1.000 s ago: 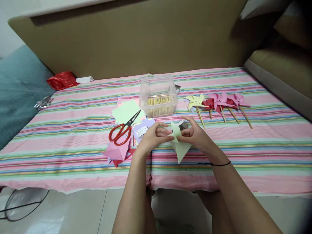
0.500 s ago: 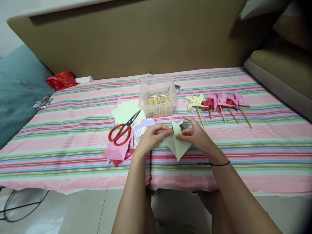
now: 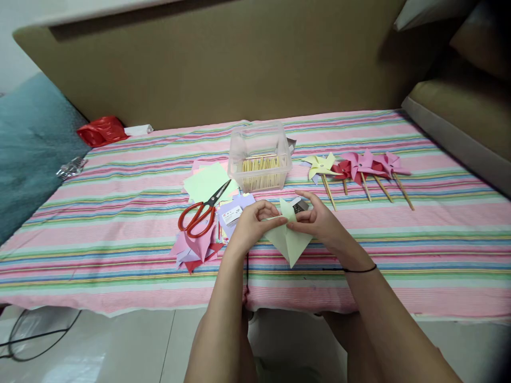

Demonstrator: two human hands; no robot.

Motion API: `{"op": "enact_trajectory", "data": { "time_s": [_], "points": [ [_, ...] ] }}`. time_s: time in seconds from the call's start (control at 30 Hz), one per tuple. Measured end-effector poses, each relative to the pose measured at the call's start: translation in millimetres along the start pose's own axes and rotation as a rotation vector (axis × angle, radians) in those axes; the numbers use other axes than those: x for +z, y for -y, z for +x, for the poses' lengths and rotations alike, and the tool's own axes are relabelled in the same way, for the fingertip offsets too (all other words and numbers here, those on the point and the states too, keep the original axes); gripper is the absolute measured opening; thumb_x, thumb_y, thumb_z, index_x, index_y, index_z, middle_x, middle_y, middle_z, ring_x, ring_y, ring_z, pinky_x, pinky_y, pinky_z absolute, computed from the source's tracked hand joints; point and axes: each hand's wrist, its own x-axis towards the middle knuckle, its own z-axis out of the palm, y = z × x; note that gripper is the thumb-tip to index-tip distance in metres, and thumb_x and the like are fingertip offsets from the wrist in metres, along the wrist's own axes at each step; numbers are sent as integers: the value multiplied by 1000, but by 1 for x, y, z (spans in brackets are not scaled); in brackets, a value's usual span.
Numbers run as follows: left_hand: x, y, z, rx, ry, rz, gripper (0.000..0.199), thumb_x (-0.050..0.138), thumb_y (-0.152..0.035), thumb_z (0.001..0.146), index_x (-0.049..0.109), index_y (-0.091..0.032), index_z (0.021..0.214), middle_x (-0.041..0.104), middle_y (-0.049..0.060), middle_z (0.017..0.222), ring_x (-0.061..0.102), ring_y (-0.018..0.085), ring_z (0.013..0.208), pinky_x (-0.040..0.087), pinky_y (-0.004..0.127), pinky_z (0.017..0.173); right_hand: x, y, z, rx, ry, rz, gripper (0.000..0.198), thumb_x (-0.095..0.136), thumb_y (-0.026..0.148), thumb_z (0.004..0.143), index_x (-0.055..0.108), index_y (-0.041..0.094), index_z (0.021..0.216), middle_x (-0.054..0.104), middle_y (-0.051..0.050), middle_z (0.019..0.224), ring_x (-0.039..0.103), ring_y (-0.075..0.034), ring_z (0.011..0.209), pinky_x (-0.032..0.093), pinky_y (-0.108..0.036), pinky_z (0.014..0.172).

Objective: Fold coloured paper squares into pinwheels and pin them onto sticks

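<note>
A pale green paper piece (image 3: 290,246), partly folded with one corner pointing toward me, is held between both hands just above the cloth. My left hand (image 3: 259,222) pinches its left side near the middle. On the right side, my right hand (image 3: 313,217) grips it between thumb and fingers, the index finger raised. A small dark object with a white strip (image 3: 300,206) shows behind the paper by my right fingers; its kind is unclear. Red-handled scissors (image 3: 203,211) lie left of my left hand, on coloured paper sheets.
A clear plastic box (image 3: 260,159) holds many thin wooden sticks. Finished pinwheels (image 3: 362,167) lie at the right. Pink and red cut papers (image 3: 195,250) and green sheets (image 3: 209,182) are at the left. A red plastic bag (image 3: 102,131) sits far left on the striped cloth (image 3: 120,213).
My left hand has moved slightly right toward the paper's middle, bringing part of its left side inward. My right hand stays almost in place.
</note>
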Motion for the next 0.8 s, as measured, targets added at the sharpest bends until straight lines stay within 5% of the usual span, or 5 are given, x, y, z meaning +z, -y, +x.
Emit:
{"op": "enact_trajectory", "data": {
  "time_s": [0.8],
  "points": [
    [6, 3, 4, 176, -218, 238, 27, 76, -37, 63, 58, -18, 69, 63, 0, 68, 59, 15, 65, 42, 25, 60, 6, -2, 3, 13, -82, 37, 98, 81, 29, 60, 24, 20, 140, 69, 2, 64, 64, -19, 60, 45, -27, 55]
  ]
}}
